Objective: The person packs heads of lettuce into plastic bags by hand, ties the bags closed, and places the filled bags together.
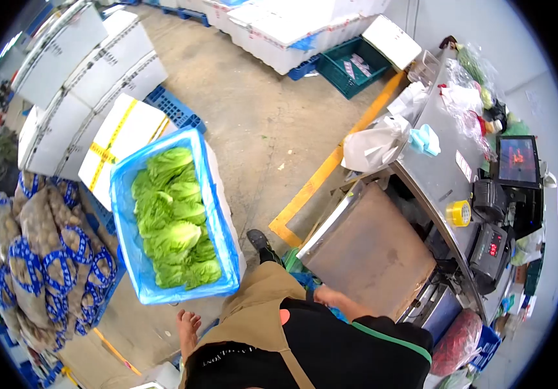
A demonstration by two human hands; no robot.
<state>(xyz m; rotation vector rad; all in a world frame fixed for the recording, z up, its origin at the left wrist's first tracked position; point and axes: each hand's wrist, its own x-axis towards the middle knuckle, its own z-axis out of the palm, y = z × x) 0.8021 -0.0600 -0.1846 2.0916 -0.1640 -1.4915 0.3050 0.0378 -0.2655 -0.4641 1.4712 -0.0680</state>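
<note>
The lettuce (174, 236) sits left of the middle of the frame, in a box lined with a blue bag (125, 243). The left hand (189, 327) is at the bottom, just below that box, and looks apart from it. Its fingers are loose and a bit bent, with nothing in them that I can see. The right hand (327, 297) is low, right of the middle, near the brown flat top (370, 253). Its fingers are hidden, so I can't tell if they grip anything. This looks like standing beside the full box. Taking hold of it would call for both hands on its sides.
</note>
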